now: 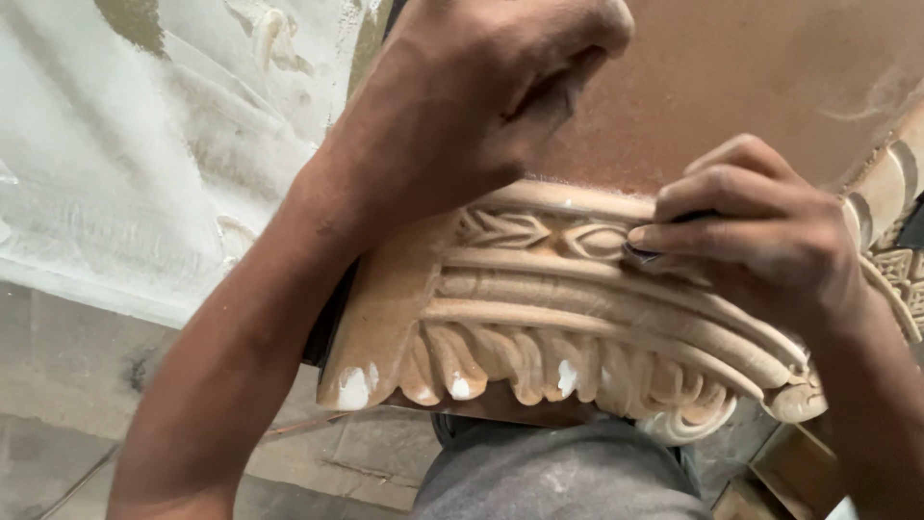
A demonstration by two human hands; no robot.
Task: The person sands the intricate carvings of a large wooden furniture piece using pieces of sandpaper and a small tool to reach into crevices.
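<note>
Moulding (577, 327) at frame centre is being sanded: left hand (481, 87) clamped on its top edge, right hand (760, 231) pinching a dark abrasive (643, 252) on the leaf band, likely needing short strokes next.

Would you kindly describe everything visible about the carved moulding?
The carved moulding is a curved, pale brown piece that looks like wood. It bears a leaf band on top, smooth ribs in the middle and scalloped leaves below, with white filler spots. It lies across the person's lap. The left hand presses its top; the right hand holds a small dark piece against the leaf band.
</note>
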